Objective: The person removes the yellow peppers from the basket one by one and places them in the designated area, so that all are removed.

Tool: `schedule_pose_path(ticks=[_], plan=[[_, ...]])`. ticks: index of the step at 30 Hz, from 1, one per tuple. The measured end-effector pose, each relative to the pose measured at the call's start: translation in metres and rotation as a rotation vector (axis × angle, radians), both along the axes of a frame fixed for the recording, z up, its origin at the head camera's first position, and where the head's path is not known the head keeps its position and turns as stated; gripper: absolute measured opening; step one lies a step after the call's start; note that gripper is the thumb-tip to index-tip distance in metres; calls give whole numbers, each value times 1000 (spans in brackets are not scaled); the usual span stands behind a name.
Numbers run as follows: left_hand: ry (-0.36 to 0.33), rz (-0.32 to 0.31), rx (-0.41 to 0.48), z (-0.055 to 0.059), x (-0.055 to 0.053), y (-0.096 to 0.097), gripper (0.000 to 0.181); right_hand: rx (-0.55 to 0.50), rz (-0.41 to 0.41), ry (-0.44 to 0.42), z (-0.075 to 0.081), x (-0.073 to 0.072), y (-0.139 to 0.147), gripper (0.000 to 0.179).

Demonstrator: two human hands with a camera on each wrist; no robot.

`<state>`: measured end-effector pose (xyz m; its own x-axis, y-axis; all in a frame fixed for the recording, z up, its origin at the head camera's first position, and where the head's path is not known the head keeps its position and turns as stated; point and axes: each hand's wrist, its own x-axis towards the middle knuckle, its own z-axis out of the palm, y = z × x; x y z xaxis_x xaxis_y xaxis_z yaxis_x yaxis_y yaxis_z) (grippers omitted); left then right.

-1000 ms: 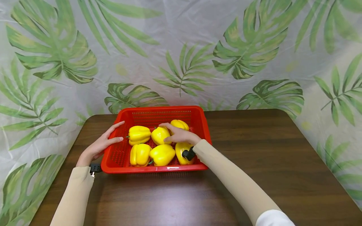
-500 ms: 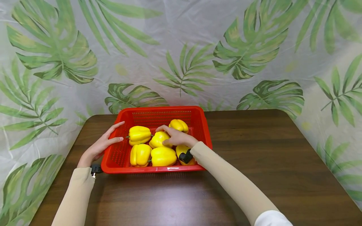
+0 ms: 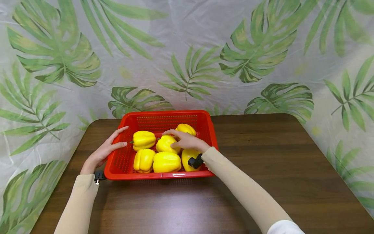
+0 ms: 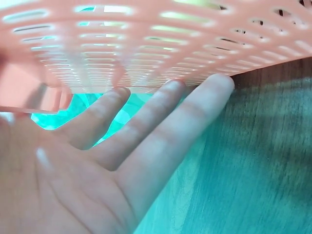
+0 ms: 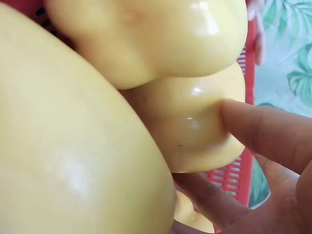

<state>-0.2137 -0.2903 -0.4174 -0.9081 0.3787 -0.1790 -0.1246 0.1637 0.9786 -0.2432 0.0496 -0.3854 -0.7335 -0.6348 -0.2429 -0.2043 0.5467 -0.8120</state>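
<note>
A red perforated plastic basket [image 3: 163, 112] holds several yellow bell peppers. My left hand [image 3: 102, 152] grips the basket's left wall, its thumb over the rim. In the left wrist view, its extended fingers [image 4: 156, 126] lie against the slotted outside. Inside the basket, my right hand [image 3: 188, 141] holds the middle bell pepper [image 3: 165, 145] between thumb and fingers. The right wrist view shows a fingertip [image 5: 236, 114] pressing that pepper [image 5: 190, 131]. Another bell pepper [image 3: 167, 162] lies in front of it, and one [image 3: 186, 129] sits behind the hand.
The basket stands toward the back of a dark wooden table [image 3: 277, 169]. A leaf-printed cloth [image 3: 193, 26] hangs behind it. More bell peppers lie at the left [image 3: 143, 140] and front right [image 3: 188, 156] of the basket, the latter partly covered by the right wrist's black mount.
My right hand has shifted slightly within the basket, and the middle pepper has moved a little toward the front. The front middle pepper has turned, hiding its stem. My left hand stays in place.
</note>
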Motion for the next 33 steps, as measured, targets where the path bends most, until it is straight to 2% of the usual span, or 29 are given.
schedule_pose_path(ticks=[8,16,23,33], plan=[[4,5,4,0,1,0,69,-96,-47,-31,3,-1,8,49],[1,11,-2,0,2,1,69,-144,-19,-93,5,-2,14,47],[7,12,9,-1,1,1,69,-164,-3,-125,3,-3,19,52],[11,14,20,-2,1,1,67,-263,-49,-160,6,-2,25,51]])
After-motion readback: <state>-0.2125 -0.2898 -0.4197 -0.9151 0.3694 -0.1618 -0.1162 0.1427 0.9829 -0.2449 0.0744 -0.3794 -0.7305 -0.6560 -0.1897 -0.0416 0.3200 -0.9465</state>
